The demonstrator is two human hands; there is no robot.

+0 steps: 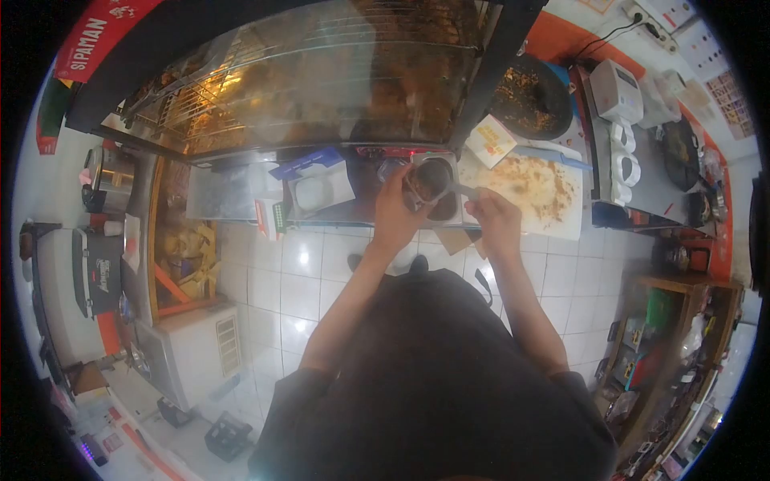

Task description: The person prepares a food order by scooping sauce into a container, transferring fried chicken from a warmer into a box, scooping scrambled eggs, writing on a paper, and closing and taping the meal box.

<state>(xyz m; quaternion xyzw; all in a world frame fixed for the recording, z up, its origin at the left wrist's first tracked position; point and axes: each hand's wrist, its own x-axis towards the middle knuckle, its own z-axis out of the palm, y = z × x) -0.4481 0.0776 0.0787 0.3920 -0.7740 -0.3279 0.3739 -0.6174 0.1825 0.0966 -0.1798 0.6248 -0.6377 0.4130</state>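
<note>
My left hand (396, 210) is closed around a small clear cup (431, 178) with dark contents, tilted over a metal container. That metal container (459, 170) stands on the counter edge and holds something dark. To its right, my right hand (497, 218) pinches the thin handle of a utensil (464, 190), perhaps a spoon, which points toward the cup. The utensil's head cannot be made out. Left of my hands lies an open white and blue paper box (333, 186) with a pale lining.
A glass display cabinet (305, 80) with wire racks rises behind the counter. On the right are a stained white cutting board (536, 192), a printed paper box (490, 141) and a dark wok (529, 98) with crumbs. Wooden shelves (674, 329) stand at the lower right.
</note>
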